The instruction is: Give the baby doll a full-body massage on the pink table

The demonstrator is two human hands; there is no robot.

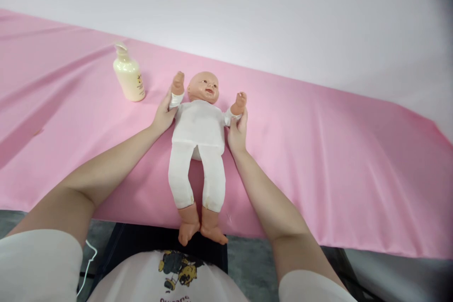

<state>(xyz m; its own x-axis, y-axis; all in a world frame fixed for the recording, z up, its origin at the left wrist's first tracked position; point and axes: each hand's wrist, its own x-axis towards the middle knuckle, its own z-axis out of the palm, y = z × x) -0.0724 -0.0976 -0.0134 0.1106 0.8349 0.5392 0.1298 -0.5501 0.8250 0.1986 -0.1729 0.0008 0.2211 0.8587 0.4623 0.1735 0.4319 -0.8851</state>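
Observation:
A baby doll (200,122) with a bald head and a white cloth body lies face up on the pink cloth. Its head points away from me, and its bare feet reach over the near edge. My left hand (164,114) is closed around the doll's arm on the left, just below the small raised hand. On the other side, my right hand (238,133) grips the opposite arm near its white cuff. Some of my fingers are hidden behind the doll's arms. Both doll hands point upward.
A cream-coloured pump bottle (129,78) stands upright to the left of the doll. The pink cloth (318,160) covers the table, with folds at the left and right. Behind it is a white wall (247,14). A white cable (91,259) hangs below the near edge at left.

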